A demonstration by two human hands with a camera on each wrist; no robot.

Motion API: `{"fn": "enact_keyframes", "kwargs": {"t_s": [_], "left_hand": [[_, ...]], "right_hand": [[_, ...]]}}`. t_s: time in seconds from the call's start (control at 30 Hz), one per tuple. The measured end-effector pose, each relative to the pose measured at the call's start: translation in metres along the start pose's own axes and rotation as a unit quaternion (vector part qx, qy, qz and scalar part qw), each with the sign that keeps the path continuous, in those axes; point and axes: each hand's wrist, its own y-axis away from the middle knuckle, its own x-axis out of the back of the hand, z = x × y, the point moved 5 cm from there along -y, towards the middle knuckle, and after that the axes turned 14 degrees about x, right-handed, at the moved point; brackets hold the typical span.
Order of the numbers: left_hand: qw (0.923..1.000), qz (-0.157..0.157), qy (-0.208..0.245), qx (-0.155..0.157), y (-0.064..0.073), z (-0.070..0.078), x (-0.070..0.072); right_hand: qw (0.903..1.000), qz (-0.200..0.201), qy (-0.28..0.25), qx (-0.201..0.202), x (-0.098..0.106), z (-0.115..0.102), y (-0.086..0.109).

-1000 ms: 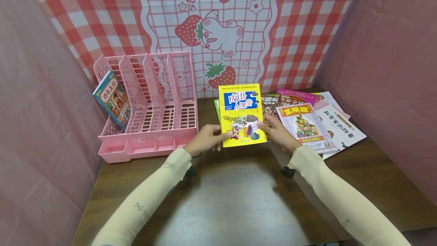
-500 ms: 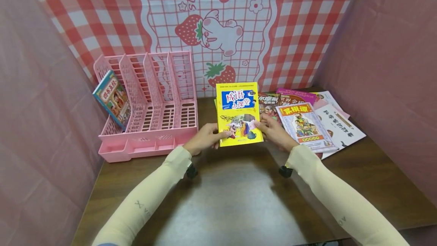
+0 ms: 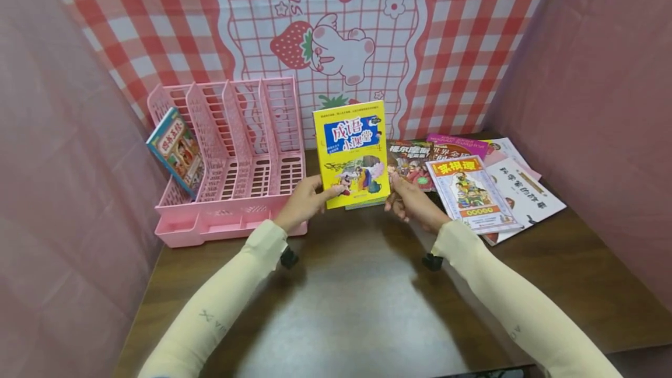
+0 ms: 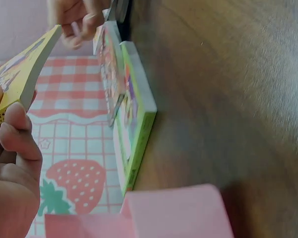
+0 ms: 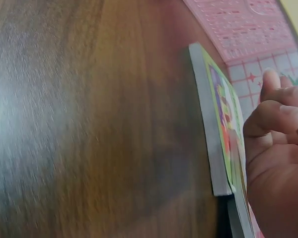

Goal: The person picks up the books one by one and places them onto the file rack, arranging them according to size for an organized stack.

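In the head view my left hand (image 3: 301, 203) grips the lower left edge of a yellow book (image 3: 353, 153) with its thumb on the cover. The book is raised off the table and tilted, its cover facing me. My right hand (image 3: 417, 203) is at the book's lower right edge, its thumb no longer over the cover. The right wrist view has its fingers (image 5: 283, 119) loosely curled with nothing between them, and the yellow book beyond them. Below, a green-edged book (image 4: 139, 131) lies on the table, mostly hidden in the head view.
A pink rack (image 3: 220, 212) with upright dividers stands at the left. A blue-edged book (image 3: 179, 151) leans in its leftmost compartment. On the right of the wooden table (image 3: 346, 308) several books overlap, among them a purple-bordered book (image 3: 469, 194) and a white book (image 3: 525, 194).
The yellow book has risen and shifted left with my left hand, uncovering more of a dark-covered book behind. My right thumb has come off its cover.
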Motion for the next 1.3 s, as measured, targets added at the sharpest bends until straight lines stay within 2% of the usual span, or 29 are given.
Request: {"fn": "enact_keyframes", "kwargs": {"t_s": [0.17,0.4,0.67,0.83,1.0,1.17,1.3], "left_hand": [[0.9996,0.024,0.015,-0.004,0.002,0.001,0.015],[0.9984,0.047,0.013,-0.029,0.007,0.005,0.03],[0.997,0.06,0.009,-0.048,0.011,0.008,0.042],[0.9951,0.08,0.008,-0.058,0.014,0.007,0.051],[0.99,0.112,0.003,-0.085,0.014,0.007,0.06],[0.9871,0.12,0.01,-0.106,0.015,0.008,0.067],[0.9878,0.113,0.017,-0.106,0.015,0.008,0.07]], "right_hand": [[0.9985,-0.042,0.034,-0.005,-0.019,0.005,-0.004],[0.9934,-0.086,0.075,-0.01,-0.051,0.007,-0.017],[0.9833,-0.113,0.14,-0.029,-0.096,0.003,-0.034],[0.9796,-0.119,0.161,-0.021,-0.128,-0.004,-0.046],[0.9797,-0.113,0.165,-0.019,-0.155,-0.011,-0.057],[0.9763,-0.099,0.191,-0.022,-0.17,-0.013,-0.063],[0.9766,-0.085,0.196,-0.029,-0.173,-0.011,-0.067]]}}
